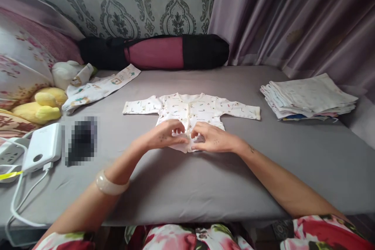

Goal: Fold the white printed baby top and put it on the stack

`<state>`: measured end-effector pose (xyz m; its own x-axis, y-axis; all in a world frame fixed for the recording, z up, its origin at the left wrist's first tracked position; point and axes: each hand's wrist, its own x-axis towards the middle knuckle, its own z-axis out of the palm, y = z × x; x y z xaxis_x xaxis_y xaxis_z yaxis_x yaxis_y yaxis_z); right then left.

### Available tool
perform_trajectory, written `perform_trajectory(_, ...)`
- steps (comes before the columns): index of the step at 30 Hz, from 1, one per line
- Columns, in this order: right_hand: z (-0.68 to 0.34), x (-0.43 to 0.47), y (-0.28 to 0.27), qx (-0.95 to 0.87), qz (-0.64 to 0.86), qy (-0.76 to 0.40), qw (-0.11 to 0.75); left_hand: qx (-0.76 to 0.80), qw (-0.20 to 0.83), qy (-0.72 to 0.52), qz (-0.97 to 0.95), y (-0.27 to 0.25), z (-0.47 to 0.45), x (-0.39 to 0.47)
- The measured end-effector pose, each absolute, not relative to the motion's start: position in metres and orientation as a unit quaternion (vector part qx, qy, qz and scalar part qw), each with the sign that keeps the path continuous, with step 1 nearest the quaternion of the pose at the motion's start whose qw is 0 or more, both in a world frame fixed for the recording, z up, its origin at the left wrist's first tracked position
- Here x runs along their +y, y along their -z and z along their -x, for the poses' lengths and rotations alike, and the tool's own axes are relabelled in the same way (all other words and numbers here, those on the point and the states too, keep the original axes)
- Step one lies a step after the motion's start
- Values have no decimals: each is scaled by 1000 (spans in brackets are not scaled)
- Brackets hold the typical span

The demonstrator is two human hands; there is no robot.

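Observation:
A small white baby shirt [189, 111] with a scattered print and long sleeves lies spread flat, collar away from me, sleeves stretched to both sides. At the lower part of its front opening, my left hand [168, 134] has thumb and fingers curled in a pinch on the cloth edge. Just across from it, my right hand [215, 136] pinches the other edge in the same way. Their fingertips almost meet at the placket. The hands hide parts of the shirt's lower front, and the fasteners between the fingers are too small to make out.
Folded cloths [307, 97] are stacked at the right. Another printed garment [99, 88] lies back left beside plush toys [43, 103]. A white power bank [42, 146] with cables sits at the left edge. A black-and-maroon long bag [155, 52] lies along the wall.

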<state>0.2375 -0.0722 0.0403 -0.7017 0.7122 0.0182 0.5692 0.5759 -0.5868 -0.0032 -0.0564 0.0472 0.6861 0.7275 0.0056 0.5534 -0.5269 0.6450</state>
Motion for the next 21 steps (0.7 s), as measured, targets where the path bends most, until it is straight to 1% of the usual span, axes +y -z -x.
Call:
perform_trajectory(3, -237, -86, -38, -885, 370, -268, 95, 352, 315, -100, -876, -44, 4, -78)
perform_trajectory(7, -236, -84, -31, -884, 367, -258, 127, 359, 292, -86, -883, -32, 4, -83)
perform_trajectory(9, -237, -80, -28, -864, 372, -300, 157, 354, 298, -100, -881, -30, 5, -83)
perform_trajectory(11, -238, -75, -24, -811, 399, -381, 194, 354, 305, -115, -877, -31, 5, -83)
perform_trajectory(14, -241, -67, -22, -668, 464, -513, 273, 405, 313, -137, -848, -37, 3, -84)
perform_trajectory(16, -243, -64, -24, -577, 491, -568, 321, 448, 314, -164, -821, -43, 0, -86)
perform_trajectory(18, -243, -64, -27, -533, 498, -592, 342, 471, 307, -191, -805, -49, -5, -90)
perform_trajectory(21, -241, -66, -30, -552, 496, -579, 338, 441, 299, -183, -827, -54, -11, -98)
